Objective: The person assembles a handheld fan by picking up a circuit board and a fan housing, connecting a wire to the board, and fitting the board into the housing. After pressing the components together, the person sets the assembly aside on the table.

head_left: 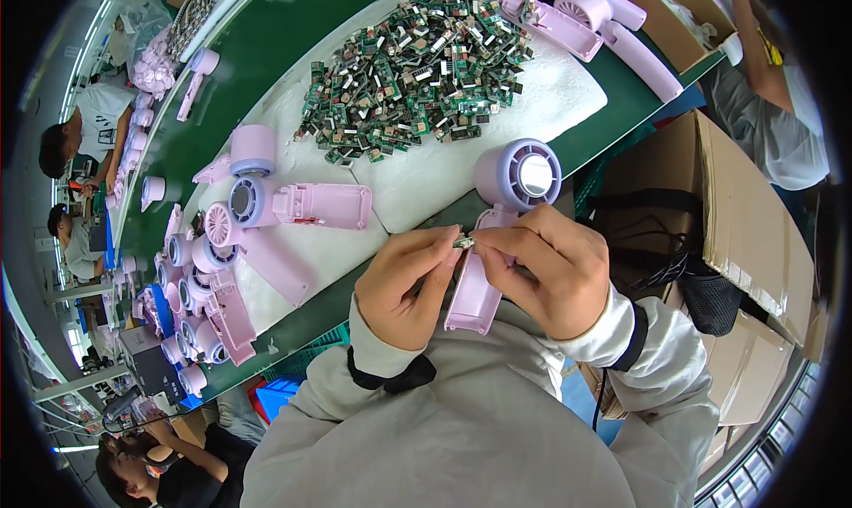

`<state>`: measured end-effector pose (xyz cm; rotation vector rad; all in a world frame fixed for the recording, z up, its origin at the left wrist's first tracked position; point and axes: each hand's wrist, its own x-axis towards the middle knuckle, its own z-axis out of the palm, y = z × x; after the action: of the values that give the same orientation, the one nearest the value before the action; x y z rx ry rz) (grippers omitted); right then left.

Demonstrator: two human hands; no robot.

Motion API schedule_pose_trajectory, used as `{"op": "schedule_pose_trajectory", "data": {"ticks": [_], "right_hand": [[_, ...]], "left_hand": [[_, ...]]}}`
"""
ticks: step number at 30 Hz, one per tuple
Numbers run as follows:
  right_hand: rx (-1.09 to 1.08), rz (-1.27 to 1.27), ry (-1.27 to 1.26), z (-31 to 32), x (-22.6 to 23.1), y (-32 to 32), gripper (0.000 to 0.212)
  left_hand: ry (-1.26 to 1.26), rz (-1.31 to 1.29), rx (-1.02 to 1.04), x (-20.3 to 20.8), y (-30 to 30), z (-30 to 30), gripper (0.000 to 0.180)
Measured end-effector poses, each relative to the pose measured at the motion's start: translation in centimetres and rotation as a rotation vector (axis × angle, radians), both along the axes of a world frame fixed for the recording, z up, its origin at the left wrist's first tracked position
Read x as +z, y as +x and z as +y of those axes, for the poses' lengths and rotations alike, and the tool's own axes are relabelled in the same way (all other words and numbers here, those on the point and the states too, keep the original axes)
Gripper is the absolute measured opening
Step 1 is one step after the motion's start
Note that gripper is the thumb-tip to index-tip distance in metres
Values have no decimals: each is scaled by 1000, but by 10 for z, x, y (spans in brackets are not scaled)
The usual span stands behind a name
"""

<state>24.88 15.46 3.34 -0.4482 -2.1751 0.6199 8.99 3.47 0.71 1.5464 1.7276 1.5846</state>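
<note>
Between the fingertips of my left hand (pixel 406 286) is a small green circuit board (pixel 462 242), held in a pinch. My right hand (pixel 552 270) has its thumb and forefinger closed close by the board's right end; whether they grip the board or a wire I cannot make out. Below both hands lies an opened pink handheld fan, its hollow handle shell (pixel 476 297) pointing toward me. Its round lilac-rimmed head (pixel 519 174) with a silver centre rests at the table's near edge. My hands hide the upper part of the handle.
A large heap of green circuit boards (pixel 417 73) lies on a white foam sheet (pixel 568 100). Several pink fan parts (pixel 324 206) are piled to the left, more at the far right. Cardboard boxes (pixel 750 224) stand at my right. Other people sit along the green table's (pixel 257 47) left side.
</note>
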Motion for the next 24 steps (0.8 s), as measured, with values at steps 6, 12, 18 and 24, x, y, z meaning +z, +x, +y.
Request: {"op": "schedule_pose_trajectory", "data": {"ticks": [6,12,18,24], "right_hand": [[-160,88,-359,-27,7,-5,18],[-214,163,-417,-31,18,-3,19],[-60,125,-401,-24,40,10,22],[128,95,-243,-31,58,17,24]], "left_hand": [[97,220,174,5,27,6,29],[101,420,174,22,34,8,37],[0,292,-34,78,10,-10,42],[-561,-798,-509,130,-6,-27,73]]}}
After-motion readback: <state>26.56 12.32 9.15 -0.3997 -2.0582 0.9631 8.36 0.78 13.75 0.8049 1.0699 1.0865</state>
